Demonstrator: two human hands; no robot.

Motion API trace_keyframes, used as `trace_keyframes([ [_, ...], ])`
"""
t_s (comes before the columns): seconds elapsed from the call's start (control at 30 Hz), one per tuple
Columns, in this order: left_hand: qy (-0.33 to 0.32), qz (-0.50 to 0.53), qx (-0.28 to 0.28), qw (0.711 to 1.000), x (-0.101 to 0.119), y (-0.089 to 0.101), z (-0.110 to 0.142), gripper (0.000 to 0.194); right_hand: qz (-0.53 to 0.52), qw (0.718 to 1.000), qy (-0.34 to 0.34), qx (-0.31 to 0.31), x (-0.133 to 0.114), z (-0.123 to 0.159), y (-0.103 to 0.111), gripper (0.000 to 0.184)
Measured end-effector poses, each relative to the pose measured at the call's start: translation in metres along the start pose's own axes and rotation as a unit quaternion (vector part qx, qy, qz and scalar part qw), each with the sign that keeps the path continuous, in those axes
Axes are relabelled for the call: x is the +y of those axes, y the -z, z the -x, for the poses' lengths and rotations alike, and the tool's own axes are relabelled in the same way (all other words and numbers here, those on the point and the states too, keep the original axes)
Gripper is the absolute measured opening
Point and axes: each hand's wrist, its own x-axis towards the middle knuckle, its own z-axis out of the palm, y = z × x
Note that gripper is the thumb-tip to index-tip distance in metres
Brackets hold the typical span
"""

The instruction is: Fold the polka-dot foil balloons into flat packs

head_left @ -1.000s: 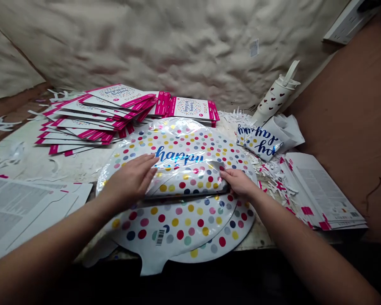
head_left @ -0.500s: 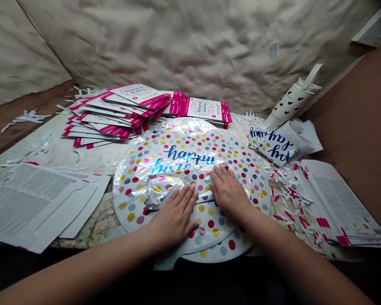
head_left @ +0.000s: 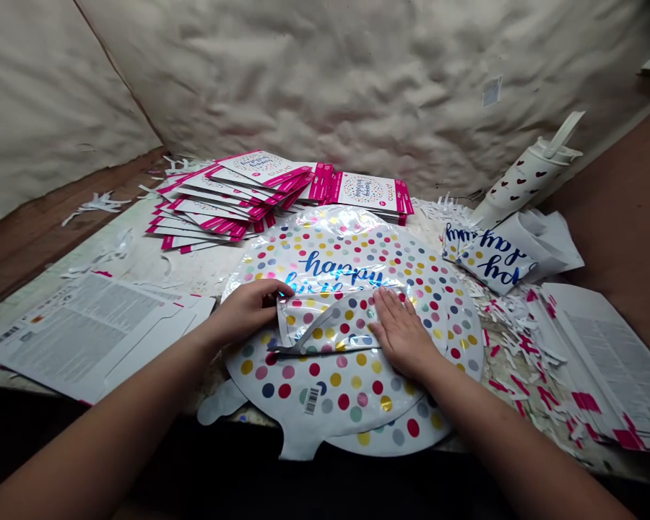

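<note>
A round foil balloon (head_left: 352, 267) printed with coloured dots and blue "happy birthday" lettering lies on the table, with its lower part folded up into a crumpled band (head_left: 330, 321) across the middle. My left hand (head_left: 246, 312) curls over the band's left end and holds it. My right hand (head_left: 404, 334) lies flat on the band's right part, fingers spread. Beneath the folded balloon, a second dotted foil balloon (head_left: 401, 433) sticks out at the lower right. Part of the lettering is hidden by the fold.
A stack of pink-edged packaging cards (head_left: 232, 202) lies behind the balloon. To the right are a rolled foil balloon (head_left: 490, 253), a heart-patterned bottle (head_left: 528, 180) and paper scraps (head_left: 520, 361). Printed sheets lie left (head_left: 102, 332) and right (head_left: 601, 361). The table's front edge is near the balloon.
My left hand has moved from lying flat below the fold up to the band's left end and grips it. The view has turned left, shifting everything rightward.
</note>
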Motion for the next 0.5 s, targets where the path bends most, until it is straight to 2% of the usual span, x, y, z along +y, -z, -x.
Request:
trace_keyframes([
  [0.13, -0.018, -0.048, 0.041, 0.998, 0.003, -0.01, -0.003, 0.006, 0.006, 1.0, 0.0, 0.005, 0.0, 0.001, 0.0, 0.061],
  [0.23, 0.008, -0.066, 0.082, 0.994, -0.002, -0.002, 0.001, 0.017, 0.001, 1.0, 0.006, 0.016, 0.001, 0.001, -0.001, 0.06],
  [0.3, 0.045, -0.124, 0.137, 0.982, -0.001, 0.008, 0.006, 0.021, -0.003, 1.0, 0.004, 0.012, 0.001, 0.001, -0.001, 0.061],
  [0.37, 0.058, -0.211, 0.22, 0.951, 0.008, 0.012, 0.011, 0.017, -0.005, 1.0, -0.005, -0.003, 0.0, 0.0, 0.0, 0.061],
  [0.4, 0.034, -0.241, 0.253, 0.936, 0.016, 0.01, 0.013, 0.014, -0.005, 1.0, -0.007, -0.01, -0.001, -0.001, 0.0, 0.061],
  [0.43, -0.017, -0.251, 0.264, 0.931, 0.026, 0.003, 0.015, 0.011, -0.006, 1.0, -0.009, -0.014, -0.002, -0.002, 0.001, 0.062],
  [0.47, -0.088, -0.248, 0.247, 0.933, 0.037, -0.009, 0.017, 0.011, -0.007, 1.0, -0.011, -0.016, -0.002, -0.003, 0.001, 0.061],
  [0.5, -0.165, -0.236, 0.203, 0.936, 0.047, -0.023, 0.018, 0.015, -0.008, 1.0, -0.012, -0.013, -0.002, -0.002, 0.002, 0.061],
])
